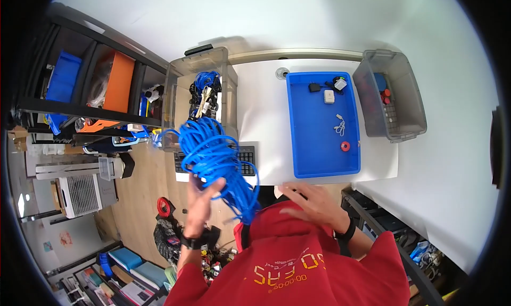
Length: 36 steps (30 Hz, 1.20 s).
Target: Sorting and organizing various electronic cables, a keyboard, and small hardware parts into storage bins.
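Observation:
A thick coiled bundle of blue cable (215, 158) is in the grip of my left hand (201, 198), held up over the desk's left front edge. It partly covers a black keyboard (246, 159). Nothing shows in my right hand (311, 206), which hovers before my red shirt with its fingers apart. Just beyond the bundle stands a clear grey plastic bin (231, 78) containing black cables, more blue cable (206, 79) and a pale cable bundle (204, 100). To the right, a blue tray (319, 146) holds power adapters (329, 96), a white cable (339, 126) and a small red round item (345, 146).
A second grey bin (407, 102) with red and blue items stands at the desk's right end. Black shelving (88, 113) with blue and orange bins is on the left. On the floor sits a pile of assorted things (211, 262). The white desk (263, 106) meets the wall.

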Each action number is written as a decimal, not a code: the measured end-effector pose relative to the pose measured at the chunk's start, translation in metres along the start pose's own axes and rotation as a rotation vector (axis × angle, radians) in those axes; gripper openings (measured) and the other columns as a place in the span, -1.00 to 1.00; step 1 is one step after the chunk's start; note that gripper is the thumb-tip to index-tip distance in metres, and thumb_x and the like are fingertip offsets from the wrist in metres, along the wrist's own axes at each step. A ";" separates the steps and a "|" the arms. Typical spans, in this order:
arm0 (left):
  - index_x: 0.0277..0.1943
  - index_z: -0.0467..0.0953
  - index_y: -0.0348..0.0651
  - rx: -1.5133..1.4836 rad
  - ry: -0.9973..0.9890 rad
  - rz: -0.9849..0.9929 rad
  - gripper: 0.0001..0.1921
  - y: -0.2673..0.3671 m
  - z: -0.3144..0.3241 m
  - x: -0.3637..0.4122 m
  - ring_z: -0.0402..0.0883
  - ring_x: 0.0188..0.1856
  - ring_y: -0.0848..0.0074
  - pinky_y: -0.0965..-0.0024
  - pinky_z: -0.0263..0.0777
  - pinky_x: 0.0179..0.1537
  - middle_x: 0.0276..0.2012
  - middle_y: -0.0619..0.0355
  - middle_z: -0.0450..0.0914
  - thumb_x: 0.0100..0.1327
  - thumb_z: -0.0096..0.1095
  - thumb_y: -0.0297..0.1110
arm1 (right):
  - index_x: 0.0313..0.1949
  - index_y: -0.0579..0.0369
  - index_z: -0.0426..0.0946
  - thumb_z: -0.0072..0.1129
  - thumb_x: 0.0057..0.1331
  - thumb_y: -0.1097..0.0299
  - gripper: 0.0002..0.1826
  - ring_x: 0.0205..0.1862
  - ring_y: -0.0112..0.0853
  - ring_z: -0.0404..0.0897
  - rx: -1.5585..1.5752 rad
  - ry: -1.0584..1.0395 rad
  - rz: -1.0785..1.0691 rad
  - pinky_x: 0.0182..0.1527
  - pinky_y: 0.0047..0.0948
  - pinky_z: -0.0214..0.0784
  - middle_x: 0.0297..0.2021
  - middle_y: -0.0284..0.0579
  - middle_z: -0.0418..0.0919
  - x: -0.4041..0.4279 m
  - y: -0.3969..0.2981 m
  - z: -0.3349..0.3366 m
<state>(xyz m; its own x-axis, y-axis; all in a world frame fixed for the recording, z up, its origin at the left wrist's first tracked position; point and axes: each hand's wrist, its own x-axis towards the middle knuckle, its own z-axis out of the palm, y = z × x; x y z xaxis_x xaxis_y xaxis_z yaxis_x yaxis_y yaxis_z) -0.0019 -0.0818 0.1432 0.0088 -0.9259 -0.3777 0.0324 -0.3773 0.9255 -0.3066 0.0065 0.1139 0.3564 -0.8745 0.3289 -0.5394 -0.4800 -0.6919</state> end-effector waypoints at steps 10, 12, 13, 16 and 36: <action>0.46 0.20 -0.33 0.198 0.017 0.058 -0.09 0.072 -0.126 0.137 0.60 0.23 0.23 0.15 0.51 0.26 0.22 -0.10 0.56 0.18 0.65 -0.20 | 0.17 0.05 0.58 0.39 0.34 0.32 -0.57 -0.24 -0.25 0.69 -0.320 0.149 0.280 -0.26 -0.32 0.57 -0.13 -0.16 0.66 0.059 -0.020 0.053; 0.48 0.18 -0.30 0.275 0.010 -0.004 -0.07 0.073 -0.129 0.173 0.62 0.21 0.24 0.15 0.58 0.18 0.21 -0.11 0.56 0.17 0.65 -0.21 | 0.15 0.06 0.60 0.39 0.34 0.32 -0.59 -0.25 -0.25 0.69 -0.345 0.176 0.316 -0.27 -0.32 0.57 -0.15 -0.16 0.66 0.064 -0.024 0.064; 0.47 0.18 -0.28 0.223 -0.032 0.024 -0.08 0.068 -0.128 0.189 0.63 0.19 0.25 0.16 0.59 0.17 0.21 -0.07 0.57 0.17 0.65 -0.24 | 0.13 0.06 0.61 0.39 0.34 0.33 -0.62 -0.26 -0.25 0.69 -0.356 0.199 0.340 -0.27 -0.31 0.57 -0.18 -0.17 0.67 0.065 -0.025 0.070; 0.45 0.21 -0.24 0.254 -0.214 -0.049 -0.11 0.059 -0.134 0.240 0.65 0.18 0.27 0.15 0.62 0.13 0.21 -0.06 0.58 0.17 0.65 -0.25 | 0.08 0.05 0.64 0.38 0.35 0.31 -0.67 -0.27 -0.23 0.69 -0.432 0.224 0.447 -0.28 -0.29 0.57 -0.22 -0.16 0.67 0.064 -0.037 0.076; 0.52 -0.27 -0.65 1.448 -0.184 0.314 0.25 -0.045 -0.099 0.418 0.67 -0.03 -0.29 -0.07 0.60 0.00 0.07 -0.57 0.57 0.23 0.43 0.15 | 0.04 0.17 0.61 0.31 0.39 0.39 -0.73 -0.28 -0.02 0.70 -0.506 0.460 1.090 -0.23 -0.17 0.56 -0.28 0.08 0.68 0.011 -0.079 0.066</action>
<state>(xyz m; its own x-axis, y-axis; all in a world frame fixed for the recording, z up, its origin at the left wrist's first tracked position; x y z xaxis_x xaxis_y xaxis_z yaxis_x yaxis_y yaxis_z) 0.0994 -0.4495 -0.0593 -0.2996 -0.9189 -0.2567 -0.9422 0.2425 0.2313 -0.2094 0.0390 0.1298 -0.6894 -0.7243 0.0115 -0.6484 0.6099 -0.4556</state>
